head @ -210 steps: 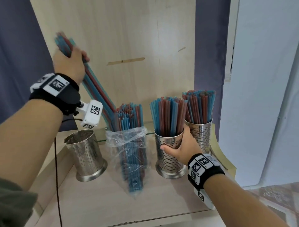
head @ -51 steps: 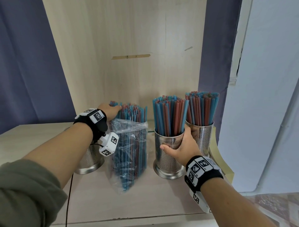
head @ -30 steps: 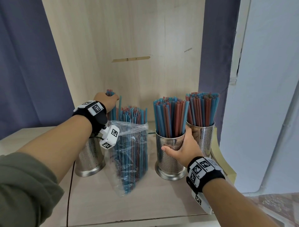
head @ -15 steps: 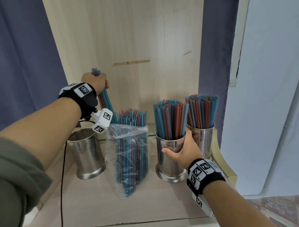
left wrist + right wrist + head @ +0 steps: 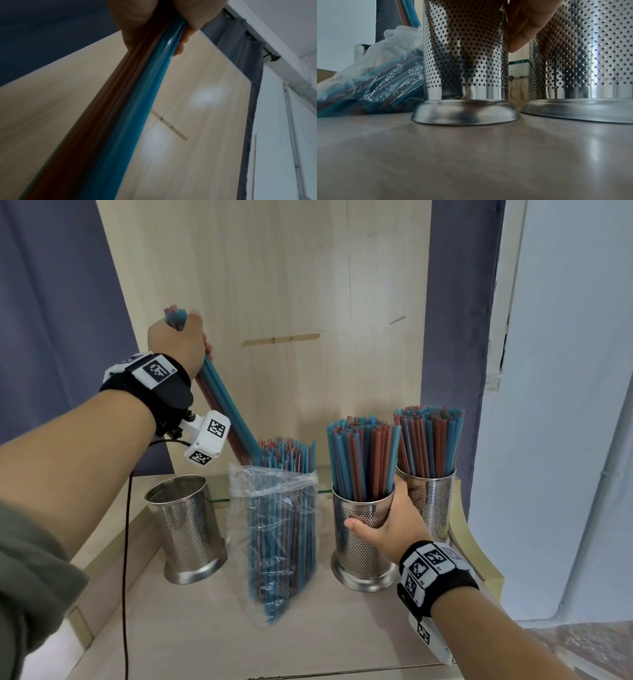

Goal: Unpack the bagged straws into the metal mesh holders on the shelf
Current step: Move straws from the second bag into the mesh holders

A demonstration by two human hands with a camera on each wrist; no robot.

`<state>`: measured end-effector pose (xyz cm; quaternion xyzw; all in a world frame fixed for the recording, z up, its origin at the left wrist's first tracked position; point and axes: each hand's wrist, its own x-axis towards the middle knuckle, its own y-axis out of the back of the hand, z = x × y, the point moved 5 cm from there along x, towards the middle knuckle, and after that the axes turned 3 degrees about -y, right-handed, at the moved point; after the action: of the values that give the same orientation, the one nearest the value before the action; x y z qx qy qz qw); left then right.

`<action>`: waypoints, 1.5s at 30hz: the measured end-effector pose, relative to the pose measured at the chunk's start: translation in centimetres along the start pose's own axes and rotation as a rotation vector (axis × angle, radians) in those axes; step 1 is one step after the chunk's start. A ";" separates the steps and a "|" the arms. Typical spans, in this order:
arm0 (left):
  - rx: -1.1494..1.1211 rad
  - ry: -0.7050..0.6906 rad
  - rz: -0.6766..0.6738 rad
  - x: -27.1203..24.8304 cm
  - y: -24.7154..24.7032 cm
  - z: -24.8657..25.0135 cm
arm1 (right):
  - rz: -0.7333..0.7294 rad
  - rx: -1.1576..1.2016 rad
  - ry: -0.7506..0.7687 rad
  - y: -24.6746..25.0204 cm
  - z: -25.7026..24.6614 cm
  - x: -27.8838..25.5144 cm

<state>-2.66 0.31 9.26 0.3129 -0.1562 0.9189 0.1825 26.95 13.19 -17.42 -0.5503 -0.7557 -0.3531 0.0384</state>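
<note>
Straws [image 5: 222, 405] in a small red-and-blue bundle are gripped near their top ends by the left hand [image 5: 178, 344], fingers curled tight round them. In the head view the bundle's long axis slants down and to the right from that hand, its lower ends only just at the mouth of the plastic bag [image 5: 277, 529]. The empty holder [image 5: 186, 525] stands below the left hand, left of the bag, so the coming move likely means lifting clear and swinging the lower ends leftward over its rim. The right hand [image 5: 387, 525] wraps the middle holder [image 5: 359, 546], already full; a second full holder [image 5: 430, 501] stands just behind it.

From the left wrist, the straws [image 5: 123, 108] run away from the fist [image 5: 154, 20], glossy, smooth and straight, packed side by side.

From the right wrist, fingers [image 5: 527, 31] lie against the perforated wall [image 5: 465, 47], with the bag [image 5: 373, 81] slumped to their left.
</note>
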 end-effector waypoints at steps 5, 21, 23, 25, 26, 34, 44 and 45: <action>-0.281 -0.078 0.110 -0.5 1.8 4.7 | -0.001 -0.002 -0.004 0.0 0.0 -0.1; -0.442 -0.095 -0.314 -10.0 -0.4 8.9 | 0.184 0.124 -0.059 2.0 -4.5 0.9; -0.437 -0.096 -0.342 -10.8 -0.8 8.5 | 0.177 0.106 -0.083 2.2 -5.5 1.3; -0.426 -0.097 -0.364 -11.4 -1.3 8.2 | 0.166 0.088 -0.105 2.4 -6.2 1.6; -0.422 -0.097 -0.369 -11.7 -1.5 8.1 | 0.163 0.091 -0.114 2.5 -6.2 1.7; -0.430 -0.082 -0.292 -13.0 -3.4 7.5 | 0.005 0.289 -0.062 2.5 -4.6 1.5; -0.483 -0.020 -0.098 -15.9 -4.5 4.2 | -0.072 -0.061 -0.013 2.0 -2.2 -0.3; -0.474 -0.007 -0.117 -16.2 -4.8 3.6 | -0.060 -0.069 -0.019 1.9 -2.0 -0.2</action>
<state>13.23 -0.73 2.63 0.2732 -0.3496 0.8434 0.3029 28.05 12.17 -15.11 -0.5317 -0.7595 -0.3747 0.0017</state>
